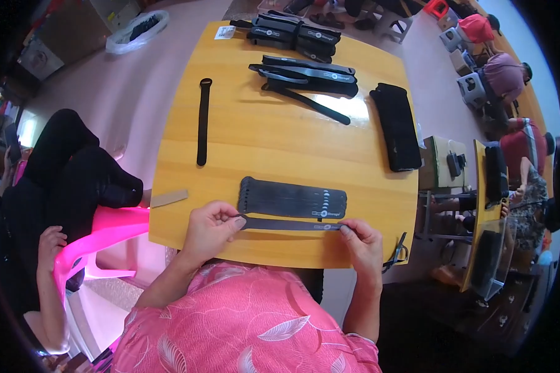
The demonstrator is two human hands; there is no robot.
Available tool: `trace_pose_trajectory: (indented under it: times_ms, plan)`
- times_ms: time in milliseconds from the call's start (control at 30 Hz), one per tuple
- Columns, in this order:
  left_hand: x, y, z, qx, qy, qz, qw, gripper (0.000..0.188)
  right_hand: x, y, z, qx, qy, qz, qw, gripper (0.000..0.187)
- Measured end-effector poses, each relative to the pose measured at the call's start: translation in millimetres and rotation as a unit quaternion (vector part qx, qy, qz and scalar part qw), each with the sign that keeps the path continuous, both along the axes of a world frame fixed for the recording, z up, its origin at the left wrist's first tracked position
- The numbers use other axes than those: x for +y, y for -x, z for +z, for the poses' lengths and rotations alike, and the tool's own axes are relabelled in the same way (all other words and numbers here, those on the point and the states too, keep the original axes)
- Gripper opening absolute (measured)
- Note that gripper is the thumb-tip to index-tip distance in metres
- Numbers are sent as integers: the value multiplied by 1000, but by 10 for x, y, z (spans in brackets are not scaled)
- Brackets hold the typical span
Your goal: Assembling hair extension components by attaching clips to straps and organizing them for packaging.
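Pale lettering with a round white emblem stands toward the right end of the single dark strap (286, 224), the one stretched level; the same kind of print shows whole on the nearest strap of the fanned stack (283, 198), and above it a column of white crescents (326, 200), slices of that emblem, climbs the overlapping straps. Similar light print marks the middle bundle (314, 76) toward its right end, and the back bundle (295, 37) in two places; a white label (224, 33) beside the latter carries dark marks too small to read.
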State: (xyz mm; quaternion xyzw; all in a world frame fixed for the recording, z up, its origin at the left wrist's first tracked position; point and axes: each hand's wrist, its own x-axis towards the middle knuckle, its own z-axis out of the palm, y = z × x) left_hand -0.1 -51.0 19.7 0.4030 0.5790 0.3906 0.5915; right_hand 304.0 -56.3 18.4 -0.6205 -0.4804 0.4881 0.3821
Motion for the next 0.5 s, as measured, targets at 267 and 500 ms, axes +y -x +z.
trace_pose_trajectory:
  times_ms: [267,500]
  plan:
    - [65,-9,-27,-91,66,47,993,8,114,-23,-21,-46,59,-14,997,14]
    - [87,-33,-119,29,76,35,996,11,208,12,-38,-89,59,-15,994,12]
